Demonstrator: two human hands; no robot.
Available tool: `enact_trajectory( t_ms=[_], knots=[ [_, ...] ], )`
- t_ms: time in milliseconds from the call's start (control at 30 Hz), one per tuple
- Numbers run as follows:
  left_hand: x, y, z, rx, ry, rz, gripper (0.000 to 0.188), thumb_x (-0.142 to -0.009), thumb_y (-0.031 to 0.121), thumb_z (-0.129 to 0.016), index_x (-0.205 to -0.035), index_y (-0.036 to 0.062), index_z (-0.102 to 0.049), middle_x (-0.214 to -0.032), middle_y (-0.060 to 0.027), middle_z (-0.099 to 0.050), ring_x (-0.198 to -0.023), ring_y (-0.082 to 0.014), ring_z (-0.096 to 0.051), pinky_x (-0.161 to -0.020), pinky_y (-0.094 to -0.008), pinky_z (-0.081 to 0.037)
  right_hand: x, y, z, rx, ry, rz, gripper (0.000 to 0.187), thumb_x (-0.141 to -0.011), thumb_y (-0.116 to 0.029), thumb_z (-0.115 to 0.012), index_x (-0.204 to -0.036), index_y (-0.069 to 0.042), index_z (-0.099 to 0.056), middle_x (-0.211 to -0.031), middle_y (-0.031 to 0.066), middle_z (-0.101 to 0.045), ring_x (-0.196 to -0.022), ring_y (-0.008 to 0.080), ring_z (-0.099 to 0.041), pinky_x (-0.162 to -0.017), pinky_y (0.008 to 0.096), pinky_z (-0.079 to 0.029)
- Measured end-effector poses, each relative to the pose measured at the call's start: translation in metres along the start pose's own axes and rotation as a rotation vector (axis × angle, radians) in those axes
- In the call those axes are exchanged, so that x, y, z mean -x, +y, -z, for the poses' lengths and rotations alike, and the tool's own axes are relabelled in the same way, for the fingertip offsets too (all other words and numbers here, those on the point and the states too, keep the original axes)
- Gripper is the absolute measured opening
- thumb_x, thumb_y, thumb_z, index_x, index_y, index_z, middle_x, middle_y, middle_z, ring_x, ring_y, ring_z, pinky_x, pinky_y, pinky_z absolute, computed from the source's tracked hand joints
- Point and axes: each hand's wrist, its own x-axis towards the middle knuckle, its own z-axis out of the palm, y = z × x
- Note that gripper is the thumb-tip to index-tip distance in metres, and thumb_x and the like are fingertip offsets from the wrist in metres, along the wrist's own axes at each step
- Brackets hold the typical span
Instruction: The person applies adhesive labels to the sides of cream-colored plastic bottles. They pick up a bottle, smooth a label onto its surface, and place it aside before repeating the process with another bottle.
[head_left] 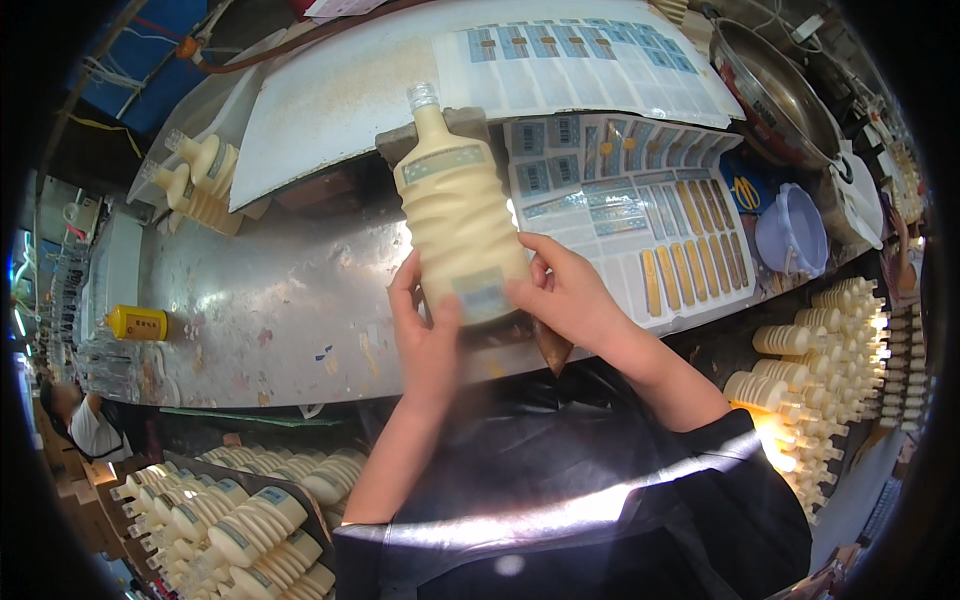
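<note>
A cream glass bottle (458, 215) with a rippled body and clear threaded neck lies before me, its neck pointing away. One blue-grey label (442, 165) is on its shoulder, and another label (482, 292) sits low on its body. My left hand (425, 315) grips the lower left side, thumb near the low label. On the lower right side, my right hand (566, 295) is closed round the bottle, its thumb at that label's edge. Beneath the bottle's upper part shows a worn brown block (396, 143).
Label sheets (655, 225) with blue and gold strips lie right of the bottle; more labels (560, 45) are on a white board (330, 100). A lavender bucket (790, 230), yellow container (137, 323) and metal basin (775, 95) stand around. Cream bottles (250, 525) crowd both sides.
</note>
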Motion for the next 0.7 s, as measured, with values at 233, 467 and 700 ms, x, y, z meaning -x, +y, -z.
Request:
enact_trajectory(
  t_ms=[233,467,700],
  knots=[
    [0.002,0.005,-0.004,-0.091,-0.005,0.019,0.071,-0.092,0.006,-0.067,-0.154,0.0029,-0.032,-0.145,-0.0164,-0.045,-0.134,-0.0258,-0.048,-0.112,-0.0399,-0.042,0.001,-0.007,-0.001,0.079,0.012,0.003,0.07,-0.082,-0.035,-0.079,-0.137,0.002,-0.056,-0.101,0.0174,-0.073,-0.091,0.0265,-0.072,-0.083,0.0371,-0.056],
    [0.002,0.007,-0.007,-0.063,0.01,0.036,0.075,-0.092,0.013,-0.072,-0.155,0.0041,-0.033,-0.145,-0.013,-0.046,-0.134,-0.0236,-0.045,-0.115,-0.0391,-0.036,0.0,0.0,-0.004,0.068,0.05,0.045,0.073,-0.082,-0.029,-0.082,-0.14,0.005,-0.054,-0.082,0.0012,-0.053,-0.074,0.0104,-0.054,-0.067,0.0266,-0.048],
    [0.001,0.005,-0.003,-0.134,-0.015,0.005,0.076,-0.088,0.008,-0.068,-0.154,0.0018,-0.03,-0.145,-0.0194,-0.043,-0.134,-0.0282,-0.048,-0.111,-0.0418,-0.044,-0.003,0.01,-0.004,-0.05,0.029,0.04,0.073,-0.083,-0.029,-0.082,-0.14,0.005,-0.053,-0.083,0.0016,-0.053,-0.074,0.0107,-0.054,-0.068,0.0269,-0.049]
  ],
)
